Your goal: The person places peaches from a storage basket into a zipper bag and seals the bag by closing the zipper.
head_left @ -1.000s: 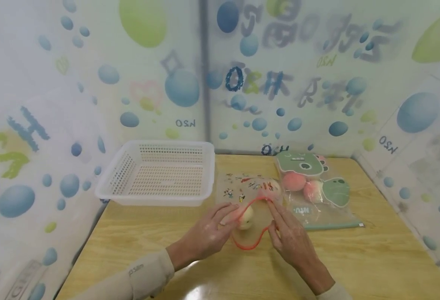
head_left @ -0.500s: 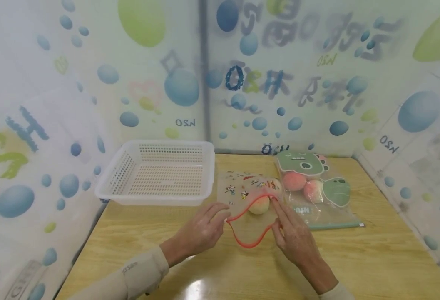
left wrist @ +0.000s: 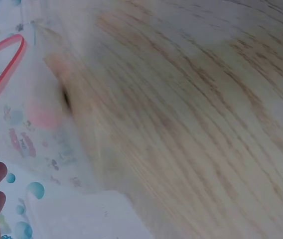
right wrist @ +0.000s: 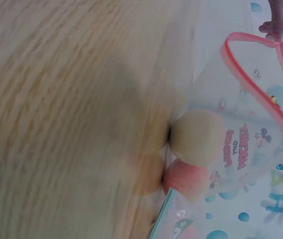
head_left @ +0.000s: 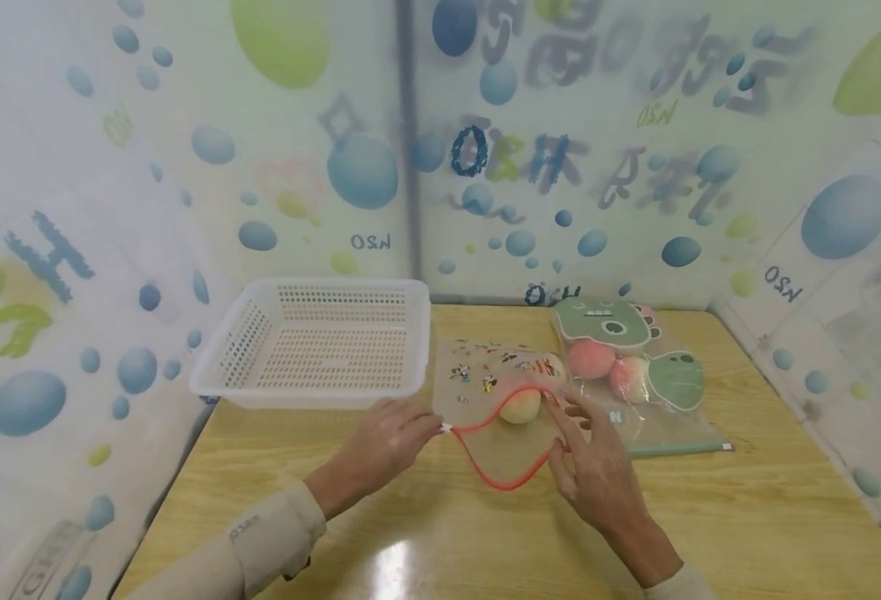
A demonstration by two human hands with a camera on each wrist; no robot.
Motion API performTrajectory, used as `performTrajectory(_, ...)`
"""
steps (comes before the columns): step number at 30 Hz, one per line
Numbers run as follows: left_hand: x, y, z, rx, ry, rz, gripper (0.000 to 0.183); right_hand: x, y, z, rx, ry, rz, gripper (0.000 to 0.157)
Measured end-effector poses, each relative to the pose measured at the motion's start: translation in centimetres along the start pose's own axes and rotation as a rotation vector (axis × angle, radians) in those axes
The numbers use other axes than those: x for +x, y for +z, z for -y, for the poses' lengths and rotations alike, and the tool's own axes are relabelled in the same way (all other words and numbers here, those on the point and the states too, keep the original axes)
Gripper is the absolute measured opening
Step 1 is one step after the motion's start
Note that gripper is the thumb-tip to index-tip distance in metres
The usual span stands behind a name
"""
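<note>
A clear zip bag (head_left: 478, 367) with cartoon print and a red zip edge lies on the table, its mouth spread apart. One yellowish peach (head_left: 521, 407) shows inside near the mouth, and a second is partly hidden behind the print. At the bag's left corner, my left hand (head_left: 383, 442) pinches beside the small white zip slider (head_left: 446, 427). My right hand (head_left: 593, 467) holds the right end of the red edge (right wrist: 261, 94) between thumb and fingers. The right wrist view shows a pale peach (right wrist: 196, 137) low in the bag, with a pinker one against it.
To the left stands a white perforated basket (head_left: 312, 398). A second clear bag with a green dinosaur print (head_left: 676, 379) and a green zip edge lies at the right, with pink peaches (head_left: 590, 358) inside. Printed curtain walls (head_left: 320, 208) border the wooden table (head_left: 470, 550).
My left hand has moved left from the peach at the mouth to the bag's left corner, drawing the red edge out. The peach lies farther in. My right hand stays at the right end.
</note>
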State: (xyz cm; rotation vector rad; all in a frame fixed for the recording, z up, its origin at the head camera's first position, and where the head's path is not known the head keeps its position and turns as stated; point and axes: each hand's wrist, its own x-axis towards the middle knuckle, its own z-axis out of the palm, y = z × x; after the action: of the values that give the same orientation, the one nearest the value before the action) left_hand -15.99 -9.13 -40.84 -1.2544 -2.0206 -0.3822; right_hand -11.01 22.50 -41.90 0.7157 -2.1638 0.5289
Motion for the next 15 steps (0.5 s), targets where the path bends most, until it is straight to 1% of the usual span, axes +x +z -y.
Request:
performTrajectory(2,0.1,-0.1,0.1,0.000,-0.030,-0.031,0.013,-0.3,-0.1,0.0,0.023,-0.013,0.004,0.046)
performTrajectory(4,0.2,-0.1,0.2,0.009,-0.050,-0.045,0.013,-0.7,-0.3,0.1,0.037,-0.023,0.031,0.045)
performTrajectory(6,0.3,-0.2,0.1,0.017,-0.060,-0.043,0.013,-1.0,-0.4,0.4,0.040,-0.036,0.054,0.044)
performTrajectory(8,0.3,-0.2,-0.1,0.028,-0.059,-0.034,0.011,-0.8,-0.3,0.9,0.033,-0.073,0.048,0.041)
performTrajectory(10,0.5,-0.2,-0.3,0.037,-0.056,-0.022,0.012,-0.1,0.0,1.6,0.022,-0.132,0.019,0.037)
performTrajectory(12,0.7,-0.2,-0.5,0.036,-0.057,-0.017,0.013,1.0,0.4,2.5,0.013,-0.196,-0.016,0.036)
performTrajectory(14,0.9,-0.1,-0.7,0.029,-0.063,-0.011,0.012,2.3,1.0,3.3,0.000,-0.245,-0.023,0.036)
performTrajectory(15,1.0,-0.1,-0.8,0.026,-0.063,-0.013,0.011,3.0,1.2,3.6,0.003,-0.256,-0.010,0.037)
